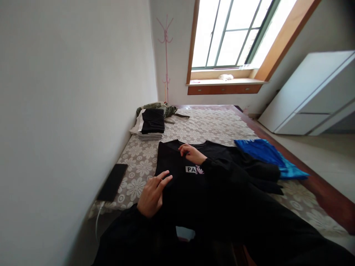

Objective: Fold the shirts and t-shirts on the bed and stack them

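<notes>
A black shirt (pixel 177 192) with a white "PA" label and a small pink print lies spread on the patterned tablecloth, collar pointing away from me. Its right-hand sleeve stretches out to the right; the left edge runs fairly straight. My left hand (pixel 152 194) is at that left edge, fingers extended and apart, holding nothing visible. Over the upper chest, just below the collar, my right hand (pixel 192 153) has loosely bent fingers with no cloth visibly pinched. Whether its fingertips touch the fabric I cannot tell. My dark sleeves cover the shirt's lower part.
Folded clothes (pixel 153 121) are stacked at the far left, with an olive-green item (pixel 166 108) behind. Blue folded fabric (pixel 260 153) lies to the right. A black tablet-like device (pixel 113 182) with a white cable sits by the left wall. A pink coat rack (pixel 166 55) stands behind.
</notes>
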{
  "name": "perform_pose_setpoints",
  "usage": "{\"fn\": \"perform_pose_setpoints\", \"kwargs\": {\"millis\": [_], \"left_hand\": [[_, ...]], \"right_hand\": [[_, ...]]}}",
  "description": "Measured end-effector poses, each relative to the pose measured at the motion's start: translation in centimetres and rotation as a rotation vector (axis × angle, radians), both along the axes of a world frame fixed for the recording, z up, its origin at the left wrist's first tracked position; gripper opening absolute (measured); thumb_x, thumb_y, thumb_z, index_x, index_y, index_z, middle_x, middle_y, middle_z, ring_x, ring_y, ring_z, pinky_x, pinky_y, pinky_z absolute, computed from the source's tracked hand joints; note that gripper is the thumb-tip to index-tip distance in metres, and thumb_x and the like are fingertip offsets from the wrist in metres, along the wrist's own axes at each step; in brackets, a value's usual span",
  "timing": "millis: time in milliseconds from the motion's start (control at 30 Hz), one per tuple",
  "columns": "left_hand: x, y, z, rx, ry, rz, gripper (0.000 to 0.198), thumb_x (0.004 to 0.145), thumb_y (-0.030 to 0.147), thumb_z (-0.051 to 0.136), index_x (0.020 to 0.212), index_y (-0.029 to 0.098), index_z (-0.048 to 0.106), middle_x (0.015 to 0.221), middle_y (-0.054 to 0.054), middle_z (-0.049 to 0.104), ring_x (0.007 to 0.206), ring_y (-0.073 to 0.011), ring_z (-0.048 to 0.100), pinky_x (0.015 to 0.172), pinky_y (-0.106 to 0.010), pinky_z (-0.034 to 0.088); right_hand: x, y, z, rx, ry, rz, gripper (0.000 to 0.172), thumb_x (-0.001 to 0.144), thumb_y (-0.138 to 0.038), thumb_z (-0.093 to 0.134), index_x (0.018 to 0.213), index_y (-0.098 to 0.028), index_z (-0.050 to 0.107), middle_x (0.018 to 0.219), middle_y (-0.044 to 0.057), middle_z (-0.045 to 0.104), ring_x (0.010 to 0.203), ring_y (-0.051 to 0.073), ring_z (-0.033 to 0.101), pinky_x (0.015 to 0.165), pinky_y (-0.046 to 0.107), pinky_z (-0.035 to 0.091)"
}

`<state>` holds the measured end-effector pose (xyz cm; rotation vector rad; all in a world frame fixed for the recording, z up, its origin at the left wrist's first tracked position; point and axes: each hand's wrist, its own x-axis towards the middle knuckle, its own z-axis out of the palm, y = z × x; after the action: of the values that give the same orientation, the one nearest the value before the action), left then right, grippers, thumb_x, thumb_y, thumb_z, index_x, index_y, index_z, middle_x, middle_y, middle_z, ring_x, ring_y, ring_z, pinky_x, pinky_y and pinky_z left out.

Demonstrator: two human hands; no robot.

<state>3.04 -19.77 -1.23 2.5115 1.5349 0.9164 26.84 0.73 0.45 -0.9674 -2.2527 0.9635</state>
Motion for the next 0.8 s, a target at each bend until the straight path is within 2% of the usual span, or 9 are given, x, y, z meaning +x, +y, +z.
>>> {"fn": "perform_pose_setpoints", "kwargs": {"millis": [133,233,300,367,433,533,633,700,800], "left_hand": [[-1.1,-0.4,-0.6,-0.064,0.005,0.110,0.072,0.080,-0.003,0.044,0.144,0.028,0.053,0.146,-0.008,0.059,0.128,-0.0247,0.059,0.107,-0.043,0.049],[-2.1,-0.5,-1.0,-0.110,-0.047,0.176,0.051,0.083,0.003,0.049,0.125,0.027,0.064,0.130,-0.006,0.066,0.119,-0.0233,0.063,0.104,-0.041,0.052],[-2.5,-0.6,-1.1,-0.133,-0.077,0.208,0.033,0.089,0.010,0.051,0.112,0.027,0.068,0.120,-0.005,0.069,0.113,-0.0227,0.065,0.100,-0.039,0.054],[-2.7,-0.7,-1.1,-0.141,-0.102,0.244,0.025,0.092,0.014,0.052,0.105,0.027,0.068,0.114,-0.005,0.069,0.109,-0.0221,0.067,0.097,-0.038,0.054],[-2.7,-0.6,-1.0,-0.143,-0.123,0.279,0.021,0.092,0.016,0.053,0.102,0.026,0.068,0.112,-0.004,0.069,0.107,-0.0219,0.068,0.095,-0.036,0.055],[-2.9,-0.4,-0.9,-0.158,-0.136,0.339,0.018,0.090,0.017,0.055,0.099,0.026,0.068,0.110,-0.004,0.069,0.102,-0.0220,0.068,0.088,-0.036,0.055],[-3.5,-0.1,-0.9,-0.155,-0.160,0.400,0.019,0.088,0.014,0.054,0.096,0.024,0.067,0.109,-0.005,0.068,0.101,-0.0218,0.068,0.087,-0.036,0.055],[-4.1,0.1,-1.0,-0.150,-0.183,0.420,0.020,0.088,0.014,0.052,0.096,0.024,0.067,0.109,-0.005,0.068,0.101,-0.0218,0.067,0.087,-0.035,0.054],[-4.8,0.1,-1.1,-0.164,-0.204,0.447,0.019,0.087,0.016,0.052,0.095,0.024,0.067,0.104,-0.004,0.069,0.091,-0.0207,0.068,0.081,-0.034,0.054]], "right_hand": [[1.7,-0.8,-1.5,-0.003,-0.140,-0.004,0.035,0.057,0.000,0.045,0.076,-0.018,0.069,0.122,0.009,0.066,0.108,0.021,0.065,0.082,0.030,0.052],[1.0,-0.2,-1.2,-0.019,-0.170,-0.006,0.037,0.064,0.001,0.045,0.080,-0.018,0.072,0.115,0.006,0.072,0.101,0.019,0.067,0.086,0.028,0.051],[0.0,0.7,-0.7,-0.040,-0.208,-0.033,0.036,0.074,-0.002,0.046,0.089,-0.018,0.074,0.105,0.004,0.075,0.092,0.017,0.068,0.083,0.026,0.051],[-1.6,2.0,-0.2,-0.062,-0.255,-0.076,0.032,0.088,-0.012,0.046,0.099,-0.019,0.075,0.098,0.004,0.076,0.083,0.016,0.069,0.077,0.025,0.052],[-3.7,3.3,0.2,-0.068,-0.307,-0.123,0.028,0.097,-0.026,0.049,0.105,-0.019,0.075,0.099,0.005,0.077,0.082,0.017,0.069,0.074,0.025,0.052],[-7.4,5.0,0.2,-0.049,-0.391,-0.186,0.030,0.095,-0.043,0.059,0.100,-0.020,0.077,0.100,0.006,0.077,0.093,0.021,0.070,0.079,0.027,0.052],[-10.8,5.8,-0.3,-0.028,-0.465,-0.233,0.027,0.089,-0.045,0.065,0.093,-0.022,0.079,0.102,0.008,0.078,0.099,0.025,0.070,0.080,0.029,0.052],[-12.4,5.9,-0.9,-0.007,-0.489,-0.259,0.024,0.088,-0.040,0.065,0.095,-0.023,0.079,0.106,0.008,0.077,0.103,0.027,0.070,0.081,0.031,0.051],[-13.8,5.5,-1.8,0.033,-0.494,-0.295,0.025,0.090,-0.036,0.059,0.101,-0.025,0.078,0.112,0.008,0.077,0.109,0.027,0.068,0.086,0.034,0.049]]}}
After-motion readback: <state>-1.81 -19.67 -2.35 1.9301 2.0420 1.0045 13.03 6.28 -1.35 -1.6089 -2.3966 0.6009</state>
